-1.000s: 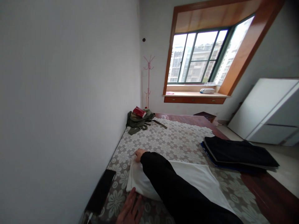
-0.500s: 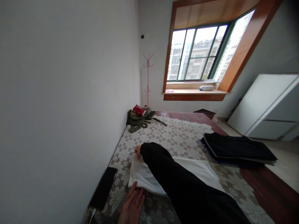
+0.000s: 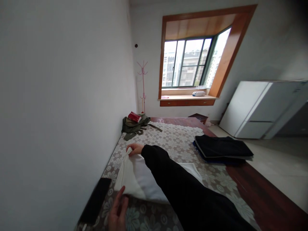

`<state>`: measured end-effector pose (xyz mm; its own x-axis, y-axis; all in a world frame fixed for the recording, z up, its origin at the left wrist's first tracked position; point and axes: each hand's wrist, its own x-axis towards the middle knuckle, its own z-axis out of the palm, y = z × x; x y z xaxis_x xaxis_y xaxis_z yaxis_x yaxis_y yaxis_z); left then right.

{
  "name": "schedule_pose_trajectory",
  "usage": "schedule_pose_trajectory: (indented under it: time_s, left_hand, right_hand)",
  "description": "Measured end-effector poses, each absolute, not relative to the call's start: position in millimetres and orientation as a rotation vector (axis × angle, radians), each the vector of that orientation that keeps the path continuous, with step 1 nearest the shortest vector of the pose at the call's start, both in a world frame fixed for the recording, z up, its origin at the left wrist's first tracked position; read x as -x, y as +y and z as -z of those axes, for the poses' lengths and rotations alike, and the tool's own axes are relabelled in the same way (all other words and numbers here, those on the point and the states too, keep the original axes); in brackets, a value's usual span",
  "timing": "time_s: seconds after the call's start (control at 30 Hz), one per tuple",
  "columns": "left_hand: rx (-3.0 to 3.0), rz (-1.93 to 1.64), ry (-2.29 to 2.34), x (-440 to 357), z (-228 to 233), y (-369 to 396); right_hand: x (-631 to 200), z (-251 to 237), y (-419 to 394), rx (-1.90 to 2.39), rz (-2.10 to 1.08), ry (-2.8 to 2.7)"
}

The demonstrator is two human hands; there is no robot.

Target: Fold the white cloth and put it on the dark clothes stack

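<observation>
A white folded cloth [image 3: 154, 187] lies on the flower-patterned bed cover, its exact kind not clear. Pinched in the fingers of my right hand [image 3: 135, 149] is the cloth's far left corner, raised a little off the cover. The black sleeve of my right arm crosses over the cloth and hides part of it. My left hand [image 3: 118, 210] is low at the near left corner, fingers apart. Its index fingertip is at the cloth's edge; whether it touches I cannot tell.
Left of the cloth, by the wall, lies a black phone-like slab [image 3: 96, 200] with a white cable end. A green backpack [image 3: 134, 125] with a red packet [image 3: 134, 116] lies beyond. To the right is a stack of dark folded clothes [image 3: 221, 147] on the patterned cover [image 3: 173, 136].
My right hand has lifted the cloth's far left corner and drawn it leftward. My left hand has slid down and left from the edge, fingers more spread. The camera view has shifted right.
</observation>
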<state>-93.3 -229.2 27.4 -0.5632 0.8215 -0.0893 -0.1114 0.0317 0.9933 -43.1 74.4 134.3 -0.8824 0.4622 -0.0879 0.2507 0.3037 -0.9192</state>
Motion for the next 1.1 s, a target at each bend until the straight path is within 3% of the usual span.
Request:
schedule_pose_trajectory:
  time_s: [0.13, 0.3, 0.4, 0.57, 0.77, 1.1]
  left_hand:
    - [-1.120, -1.683, 1.892, 68, -80, -224]
    - [-1.639, -1.757, 1.942, -5, -118, -197]
    - [-1.956, -1.677, 1.676, -59, -119, -179]
    - [-2.187, -1.197, 1.266, -138, -87, -161]
    - [-2.211, -0.832, 1.217, -172, -51, -160]
    - [-2.282, -0.781, 1.371, -127, -44, -170]
  right_hand:
    - [-9, -163, 83, 0.453, -1.598, -2.168]
    - [-134, -174, 85, 0.447, -1.493, -1.991]
    - [-218, -158, 76, 0.624, -1.356, -1.934]
    - [-321, -106, 50, 1.005, -1.140, -1.892]
    - [-349, -51, 32, 1.207, -1.218, -1.788]
    - [-344, -31, 33, 1.189, -1.458, -1.638]
